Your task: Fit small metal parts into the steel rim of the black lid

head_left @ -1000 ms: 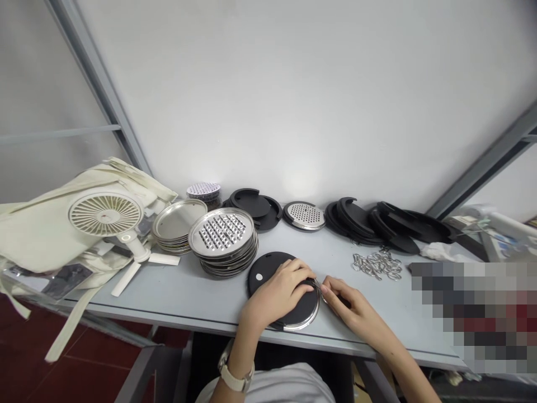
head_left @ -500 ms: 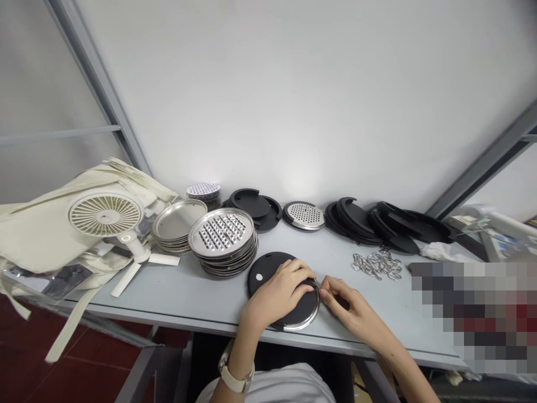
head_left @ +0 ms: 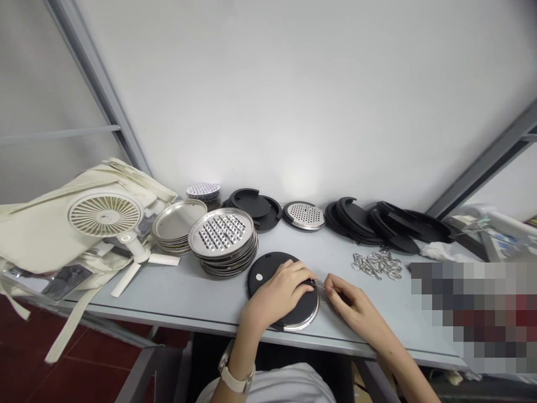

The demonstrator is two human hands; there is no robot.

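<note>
A black round grater holder [head_left: 296,316] with a silvery metal rim along its lower right edge lies on the table in front of me. My left hand [head_left: 283,288] rests over it, gripping it with fingers curled near its right edge; a white round dot shows beside the wrist. Thumb and forefinger of my right hand [head_left: 348,302] pinch a thin metal wire loop [head_left: 319,284], which reaches to the holder's edge by my left fingertips. Where the wire meets the holder is partly hidden. A pile of metal wire loops [head_left: 377,264] lies beyond my right hand.
Left of the holder stands a stack of metal grater discs [head_left: 224,238], with plain metal discs [head_left: 178,224] behind. Black holders [head_left: 356,221] line the wall. A white fan [head_left: 104,215] and cream bag [head_left: 37,229] occupy the left end. A blurred patch covers the right.
My right hand has drawn slightly to the right, away from the holder's edge, and more of the thin wire shows. My left hand and the holder stay in place.
</note>
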